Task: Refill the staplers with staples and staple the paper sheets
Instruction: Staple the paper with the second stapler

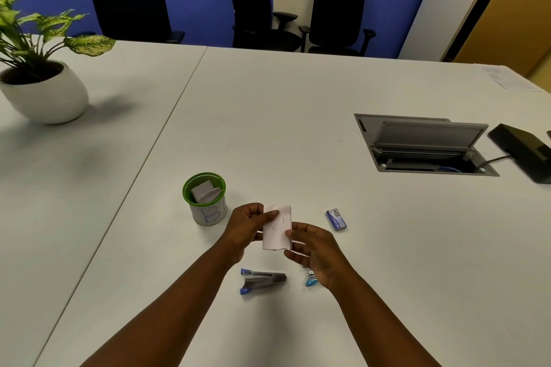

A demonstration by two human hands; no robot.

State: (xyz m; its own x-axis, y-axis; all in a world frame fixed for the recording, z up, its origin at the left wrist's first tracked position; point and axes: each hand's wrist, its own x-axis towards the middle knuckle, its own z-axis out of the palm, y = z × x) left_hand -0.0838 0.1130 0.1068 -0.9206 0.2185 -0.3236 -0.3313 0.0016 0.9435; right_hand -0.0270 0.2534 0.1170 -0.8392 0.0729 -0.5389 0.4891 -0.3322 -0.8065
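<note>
A small stack of white paper sheets [277, 231] with staples along its right side is held above the table. My left hand [246, 228] pinches its upper left edge, thumb on top. My right hand [313, 250] grips its lower right corner. Below them a metal stapler with blue ends [262, 280] lies open on the table. A second, light blue stapler [310, 279] sits to its right, mostly hidden under my right wrist. A small blue staple box [336, 219] lies to the right of the paper.
A green-rimmed cup [205, 205] holding folded papers stands left of my hands. A potted plant [44, 89] sits far left. An open cable hatch [423, 146] and a black device [524, 152] are at the right. Office chairs [259, 6] stand beyond the table.
</note>
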